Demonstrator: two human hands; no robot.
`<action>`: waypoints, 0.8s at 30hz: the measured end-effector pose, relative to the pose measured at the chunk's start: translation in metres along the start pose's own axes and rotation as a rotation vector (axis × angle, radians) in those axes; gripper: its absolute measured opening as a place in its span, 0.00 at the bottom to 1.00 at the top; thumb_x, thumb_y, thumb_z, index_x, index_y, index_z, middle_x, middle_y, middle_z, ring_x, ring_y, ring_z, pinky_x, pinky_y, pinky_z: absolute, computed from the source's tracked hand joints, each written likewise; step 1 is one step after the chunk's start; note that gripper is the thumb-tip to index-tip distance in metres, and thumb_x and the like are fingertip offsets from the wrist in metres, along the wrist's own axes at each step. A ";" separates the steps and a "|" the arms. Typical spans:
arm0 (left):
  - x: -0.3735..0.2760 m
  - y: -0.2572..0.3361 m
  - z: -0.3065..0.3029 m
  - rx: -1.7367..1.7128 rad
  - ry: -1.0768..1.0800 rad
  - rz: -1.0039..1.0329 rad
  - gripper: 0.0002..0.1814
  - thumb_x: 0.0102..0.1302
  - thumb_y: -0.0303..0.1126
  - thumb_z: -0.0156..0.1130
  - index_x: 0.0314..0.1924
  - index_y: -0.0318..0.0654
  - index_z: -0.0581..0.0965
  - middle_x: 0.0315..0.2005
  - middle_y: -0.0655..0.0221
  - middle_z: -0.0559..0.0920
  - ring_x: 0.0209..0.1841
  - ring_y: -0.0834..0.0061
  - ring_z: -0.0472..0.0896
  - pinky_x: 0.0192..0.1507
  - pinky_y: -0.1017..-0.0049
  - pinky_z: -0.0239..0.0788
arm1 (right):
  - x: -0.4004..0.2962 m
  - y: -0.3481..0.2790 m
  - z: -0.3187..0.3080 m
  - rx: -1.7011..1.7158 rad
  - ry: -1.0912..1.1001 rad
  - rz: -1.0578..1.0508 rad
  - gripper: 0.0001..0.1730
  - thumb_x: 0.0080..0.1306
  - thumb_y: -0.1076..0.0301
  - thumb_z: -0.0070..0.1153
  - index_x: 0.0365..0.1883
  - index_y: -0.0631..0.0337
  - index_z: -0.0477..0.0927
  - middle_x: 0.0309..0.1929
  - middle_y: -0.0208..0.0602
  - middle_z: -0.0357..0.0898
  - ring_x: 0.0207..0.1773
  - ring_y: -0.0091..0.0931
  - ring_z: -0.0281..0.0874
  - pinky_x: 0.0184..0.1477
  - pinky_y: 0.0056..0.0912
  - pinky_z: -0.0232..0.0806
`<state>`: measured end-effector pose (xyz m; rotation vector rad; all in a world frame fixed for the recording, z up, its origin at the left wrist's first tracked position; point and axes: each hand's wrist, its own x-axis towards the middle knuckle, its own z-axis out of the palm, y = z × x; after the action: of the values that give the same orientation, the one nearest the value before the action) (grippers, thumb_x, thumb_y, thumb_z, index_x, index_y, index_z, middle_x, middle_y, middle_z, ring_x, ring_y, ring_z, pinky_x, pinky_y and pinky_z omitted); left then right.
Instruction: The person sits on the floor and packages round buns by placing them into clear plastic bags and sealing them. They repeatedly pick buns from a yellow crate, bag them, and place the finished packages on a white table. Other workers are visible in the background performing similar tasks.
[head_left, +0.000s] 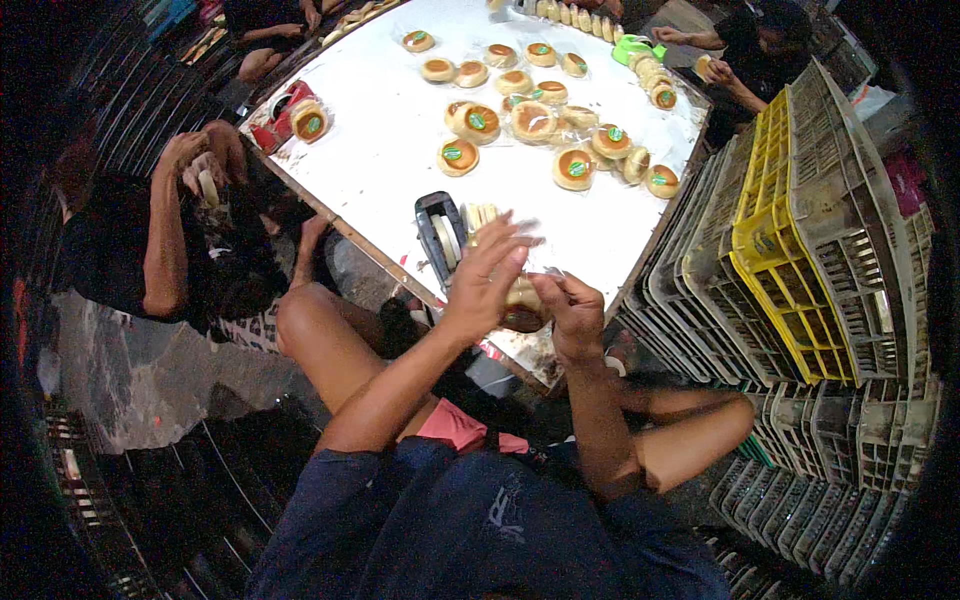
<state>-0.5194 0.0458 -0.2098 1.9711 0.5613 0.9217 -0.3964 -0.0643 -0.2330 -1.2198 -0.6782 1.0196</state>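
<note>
My right hand (577, 311) pinches the clear plastic wrapper of a round bun (523, 307) at the table's near corner. The bun has a browned face and hangs or rests between my hands; which one I cannot tell. My left hand (484, 281) is beside it, fingers stretched out and blurred, thumb apart. Just left of that hand stands a black tape dispenser (441, 234) with a pale roll in it. Pale strips or a wrapped stack (480, 216) show partly behind my left fingers.
Several wrapped buns (532, 120), some with green stickers, lie across the white table (360, 172). A red tape dispenser (281, 120) sits at the left corner. Stacked plastic crates (787, 247) rise close on the right. Other people sit around the table, one person's arm (165, 240) at left.
</note>
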 end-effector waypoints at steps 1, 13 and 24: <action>-0.002 -0.002 0.004 0.094 0.135 0.087 0.19 0.72 0.40 0.56 0.54 0.33 0.78 0.60 0.48 0.73 0.66 0.58 0.69 0.66 0.58 0.58 | 0.000 -0.002 0.000 -0.040 0.008 0.041 0.21 0.72 0.65 0.55 0.57 0.71 0.75 0.53 0.41 0.80 0.54 0.23 0.77 0.52 0.26 0.72; -0.013 0.003 0.000 -0.110 -0.257 -0.440 0.11 0.65 0.35 0.67 0.39 0.32 0.84 0.31 0.68 0.86 0.36 0.80 0.81 0.41 0.77 0.72 | 0.009 -0.035 -0.020 -0.070 -0.014 -0.258 0.20 0.72 0.65 0.54 0.58 0.69 0.75 0.54 0.41 0.78 0.54 0.24 0.76 0.55 0.25 0.69; -0.010 0.003 0.008 -0.493 -0.152 -0.519 0.11 0.67 0.36 0.66 0.39 0.35 0.84 0.40 0.72 0.82 0.39 0.82 0.78 0.45 0.80 0.70 | -0.003 -0.028 -0.024 -0.668 0.026 -0.510 0.03 0.61 0.73 0.66 0.32 0.63 0.85 0.26 0.37 0.81 0.29 0.25 0.80 0.33 0.28 0.70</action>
<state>-0.5194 0.0328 -0.2140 1.3441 0.6447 0.5138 -0.3692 -0.0785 -0.2116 -1.5074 -1.2926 0.3466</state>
